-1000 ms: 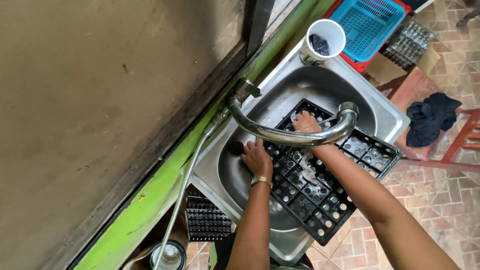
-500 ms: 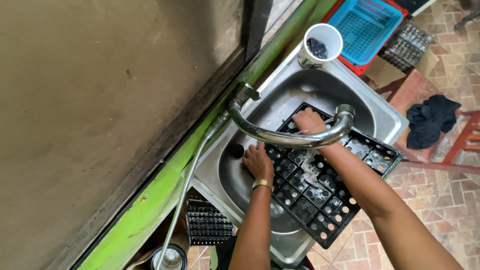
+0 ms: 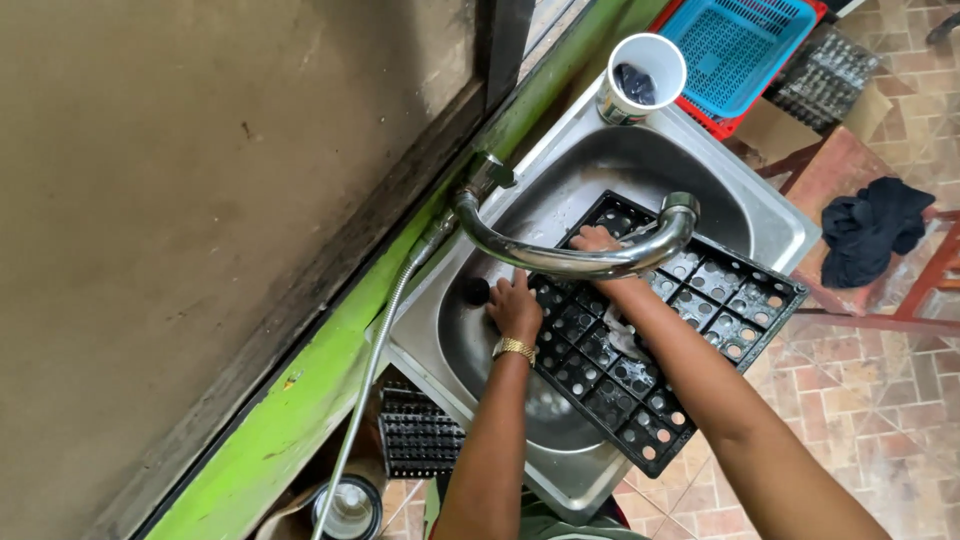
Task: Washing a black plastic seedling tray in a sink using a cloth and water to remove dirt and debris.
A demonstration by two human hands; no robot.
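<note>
Black cell tray lies tilted across the steel sink, long axis running from the sink's far rim by the tap base out over the near-right rim; its right corner overhangs the sink edge.

Left hand is at the tray's left long edge, over the basin side near the drain, fingers curled onto the rim. Looks like a grip on the edge, though the fingertips are hidden behind the tray lip, so I can't confirm a full clamp.

Right hand sits at the tray's far end, directly under the curved faucet spout. The spout covers most of it. Fingers appear flat on the cells, not wide open; whether it pinches anything I cannot tell.

Right hand is nearer the far end, left nearer mid-edge. Both touch the tray.

White cup stands on the sink's far corner.
</note>
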